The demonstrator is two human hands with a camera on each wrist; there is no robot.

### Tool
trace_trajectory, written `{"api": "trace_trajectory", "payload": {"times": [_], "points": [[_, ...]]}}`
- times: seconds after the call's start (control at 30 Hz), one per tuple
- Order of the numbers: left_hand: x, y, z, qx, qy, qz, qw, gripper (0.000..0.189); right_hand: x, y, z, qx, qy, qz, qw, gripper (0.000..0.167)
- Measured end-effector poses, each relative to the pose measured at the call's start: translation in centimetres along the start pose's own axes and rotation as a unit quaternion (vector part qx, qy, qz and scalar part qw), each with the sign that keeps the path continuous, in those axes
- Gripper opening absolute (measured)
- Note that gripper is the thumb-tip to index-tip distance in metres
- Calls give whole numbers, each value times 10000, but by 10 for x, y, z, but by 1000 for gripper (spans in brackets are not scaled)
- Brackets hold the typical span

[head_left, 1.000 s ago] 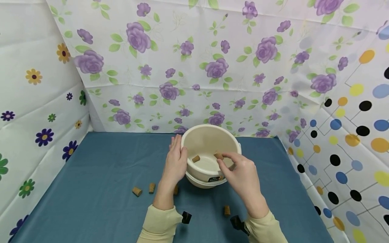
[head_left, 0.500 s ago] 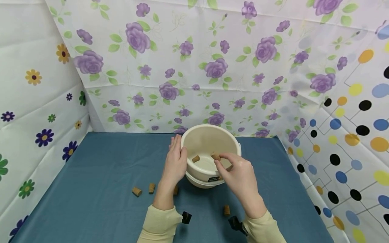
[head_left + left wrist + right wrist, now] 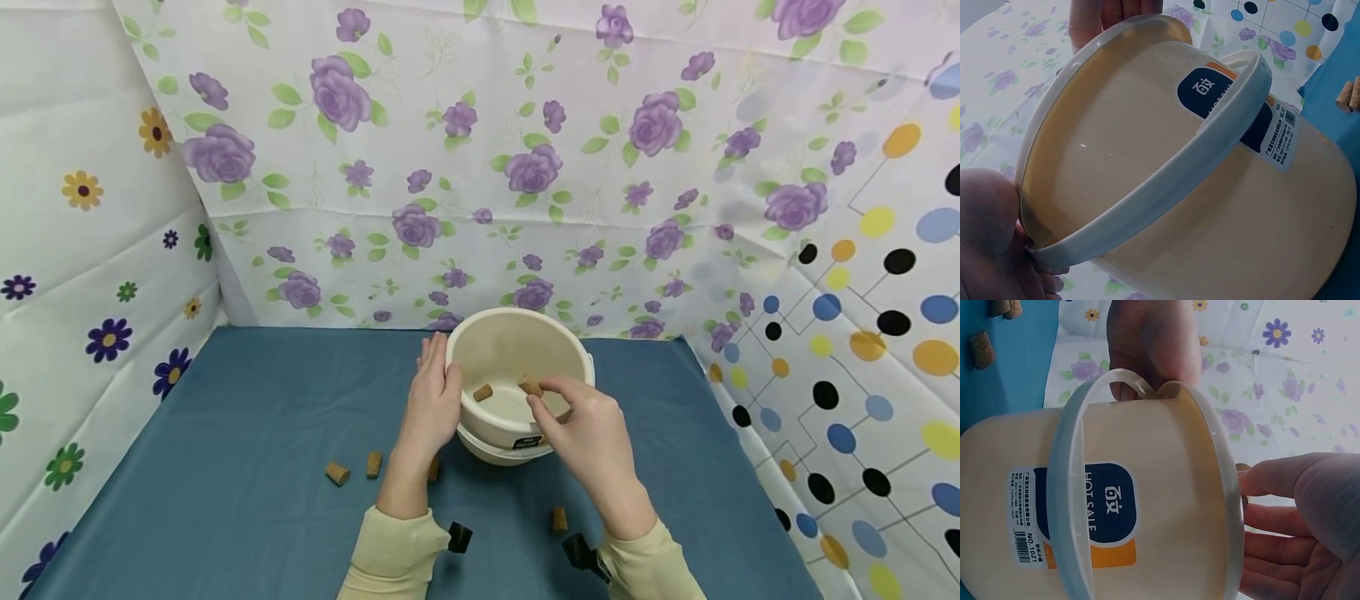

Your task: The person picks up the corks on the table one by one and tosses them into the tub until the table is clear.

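Note:
A cream plastic bucket (image 3: pixel 517 333) stands upright on the table, a cork (image 3: pixel 483 392) lying inside it. Its pale handle (image 3: pixel 1166 187) hangs down across the labelled front. Along the left side of the bucket my left hand (image 3: pixel 430 404) rests with straight fingers, the thumb up near the rim. Between thumb and forefinger my right hand (image 3: pixel 592 425) pinches another cork (image 3: pixel 530 387) over the bucket's mouth. In the right wrist view the bucket wall hides most of that cork, and the other fingers of this hand (image 3: pixel 1297 531) reach to the rim.
Several corks lie on the blue tablecloth (image 3: pixel 247 500): two to the left (image 3: pixel 337 474), one partly behind the left wrist (image 3: pixel 434 469), and a cork (image 3: pixel 559 519) near the right sleeve. A flowered sheet (image 3: pixel 450 167) closes off the back, with patterned sheets at both sides.
My right hand has shifted slightly left over the bucket with the pinched cork. My left hand and the bucket have stayed where they were.

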State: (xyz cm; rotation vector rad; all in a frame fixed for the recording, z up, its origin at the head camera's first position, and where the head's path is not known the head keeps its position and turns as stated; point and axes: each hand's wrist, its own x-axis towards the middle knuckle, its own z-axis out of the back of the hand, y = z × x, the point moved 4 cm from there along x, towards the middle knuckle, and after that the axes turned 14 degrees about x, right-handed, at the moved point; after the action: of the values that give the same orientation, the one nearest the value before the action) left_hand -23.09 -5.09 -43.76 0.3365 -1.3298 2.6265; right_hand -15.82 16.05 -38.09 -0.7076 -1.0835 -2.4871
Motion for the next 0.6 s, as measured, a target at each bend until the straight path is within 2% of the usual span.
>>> {"api": "trace_trajectory", "payload": {"times": [0.6], "points": [[-1,0,1,29,-24,-12,10000,60,-1,1,-1,19,-10,39,10000,18]]}}
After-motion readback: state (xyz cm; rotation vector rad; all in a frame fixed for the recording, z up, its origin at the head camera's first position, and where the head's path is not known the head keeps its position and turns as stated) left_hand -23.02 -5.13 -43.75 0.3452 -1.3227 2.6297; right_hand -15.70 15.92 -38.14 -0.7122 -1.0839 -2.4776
